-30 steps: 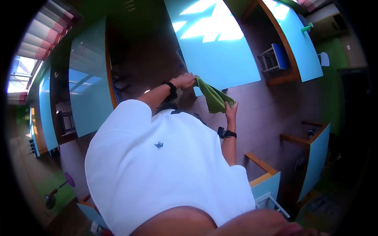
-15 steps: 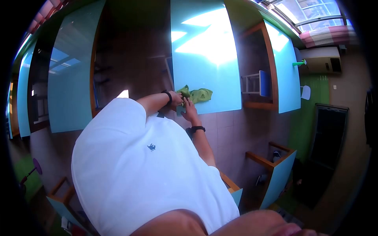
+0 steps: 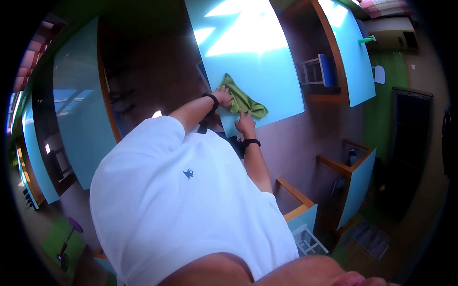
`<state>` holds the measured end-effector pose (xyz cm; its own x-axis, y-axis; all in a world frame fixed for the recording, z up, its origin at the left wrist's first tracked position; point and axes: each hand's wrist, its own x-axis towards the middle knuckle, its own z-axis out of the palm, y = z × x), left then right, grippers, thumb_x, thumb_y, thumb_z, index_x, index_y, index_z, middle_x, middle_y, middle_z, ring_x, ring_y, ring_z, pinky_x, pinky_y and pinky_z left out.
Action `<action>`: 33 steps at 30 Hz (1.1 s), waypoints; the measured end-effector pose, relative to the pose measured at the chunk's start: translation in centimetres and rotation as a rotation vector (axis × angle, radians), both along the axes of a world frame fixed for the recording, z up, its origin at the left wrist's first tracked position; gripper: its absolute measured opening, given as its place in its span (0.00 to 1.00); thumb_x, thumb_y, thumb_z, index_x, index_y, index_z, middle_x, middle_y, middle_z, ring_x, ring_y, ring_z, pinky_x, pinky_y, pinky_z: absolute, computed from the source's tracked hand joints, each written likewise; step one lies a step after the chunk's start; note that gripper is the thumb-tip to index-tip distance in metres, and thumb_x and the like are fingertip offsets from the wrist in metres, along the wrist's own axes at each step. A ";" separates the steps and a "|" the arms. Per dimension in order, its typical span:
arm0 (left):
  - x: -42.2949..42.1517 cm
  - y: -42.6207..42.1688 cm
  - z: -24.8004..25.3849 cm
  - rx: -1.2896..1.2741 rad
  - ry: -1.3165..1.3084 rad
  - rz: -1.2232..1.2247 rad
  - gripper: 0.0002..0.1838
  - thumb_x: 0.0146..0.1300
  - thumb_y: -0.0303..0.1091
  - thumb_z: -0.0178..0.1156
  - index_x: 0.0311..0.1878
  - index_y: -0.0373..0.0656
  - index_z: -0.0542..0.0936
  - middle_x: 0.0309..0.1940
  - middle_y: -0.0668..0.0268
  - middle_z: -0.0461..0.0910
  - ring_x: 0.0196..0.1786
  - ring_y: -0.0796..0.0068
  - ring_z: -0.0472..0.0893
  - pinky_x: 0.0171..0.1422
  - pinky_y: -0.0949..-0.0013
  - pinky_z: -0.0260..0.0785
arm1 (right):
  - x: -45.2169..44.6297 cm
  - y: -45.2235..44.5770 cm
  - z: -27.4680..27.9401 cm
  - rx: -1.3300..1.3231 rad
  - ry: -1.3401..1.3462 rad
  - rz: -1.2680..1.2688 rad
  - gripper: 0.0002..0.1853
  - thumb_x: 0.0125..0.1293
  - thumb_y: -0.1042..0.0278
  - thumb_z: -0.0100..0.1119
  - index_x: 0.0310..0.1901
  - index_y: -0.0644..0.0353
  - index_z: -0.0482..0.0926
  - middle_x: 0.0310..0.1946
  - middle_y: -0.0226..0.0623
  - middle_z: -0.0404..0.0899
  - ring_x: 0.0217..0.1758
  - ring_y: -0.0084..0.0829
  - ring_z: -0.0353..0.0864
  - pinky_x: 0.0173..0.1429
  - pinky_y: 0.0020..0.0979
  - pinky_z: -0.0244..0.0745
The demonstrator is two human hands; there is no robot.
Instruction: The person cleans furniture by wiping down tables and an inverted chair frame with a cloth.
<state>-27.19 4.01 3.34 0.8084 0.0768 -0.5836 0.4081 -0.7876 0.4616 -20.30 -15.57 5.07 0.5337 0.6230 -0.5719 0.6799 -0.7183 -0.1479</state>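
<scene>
A green cloth [image 3: 245, 101] lies spread with folds and creases near the close corner of a light-blue table [image 3: 281, 90]. My left hand [image 3: 223, 97] rests on the cloth's left part, its fingers apart and pressing on the fabric. At the near edge of the cloth is my right hand [image 3: 245, 123], fingers stretched forward and touching the fabric. Each wrist wears a black band. The palms' undersides are hidden.
Strong sunlight glares on the table's far part. To the right stands another blue-topped table [image 3: 355, 71] with a blue-seated chair [image 3: 327, 70] beside it and a green object [image 3: 367, 39] on top. A long table [image 3: 76, 109] stands left. Wood-framed tables [image 3: 355, 190] are at lower right.
The cloth was bunched up and is now spread wider. My hands have moved apart, the left up onto the cloth and the right to its near edge. The camera view has tilted.
</scene>
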 end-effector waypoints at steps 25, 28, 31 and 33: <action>4.5 -3.9 -5.6 0.146 0.050 -0.217 0.25 0.66 0.47 0.48 0.60 0.42 0.76 0.63 0.31 0.64 0.68 0.30 0.62 0.72 0.38 0.51 | 3.5 -2.7 -3.2 0.232 -0.196 -0.243 0.30 0.58 0.43 0.64 0.56 0.51 0.70 0.54 0.38 0.68 0.62 0.40 0.67 0.62 0.56 0.62; 6.5 -4.4 -2.6 0.037 0.075 -0.007 0.20 0.63 0.44 0.50 0.46 0.38 0.82 0.48 0.37 0.77 0.55 0.39 0.76 0.64 0.43 0.63 | 3.4 -4.9 -3.8 0.287 -0.164 -0.290 0.26 0.58 0.47 0.65 0.54 0.49 0.71 0.52 0.38 0.69 0.59 0.40 0.69 0.56 0.52 0.65; 6.3 -7.4 -1.5 0.183 -0.093 0.064 0.17 0.60 0.40 0.53 0.45 0.37 0.79 0.42 0.43 0.78 0.44 0.42 0.80 0.52 0.48 0.72 | 2.5 -7.0 -4.4 0.400 -0.164 -0.201 0.21 0.59 0.58 0.61 0.53 0.48 0.72 0.49 0.38 0.70 0.56 0.41 0.70 0.53 0.50 0.67; 5.7 -9.4 -3.1 0.097 -0.209 0.136 0.20 0.59 0.38 0.58 0.51 0.37 0.73 0.47 0.42 0.71 0.46 0.38 0.78 0.50 0.47 0.73 | 2.0 -8.3 -4.6 0.402 -0.092 -0.081 0.18 0.60 0.59 0.59 0.52 0.48 0.73 0.48 0.39 0.70 0.55 0.42 0.71 0.52 0.49 0.67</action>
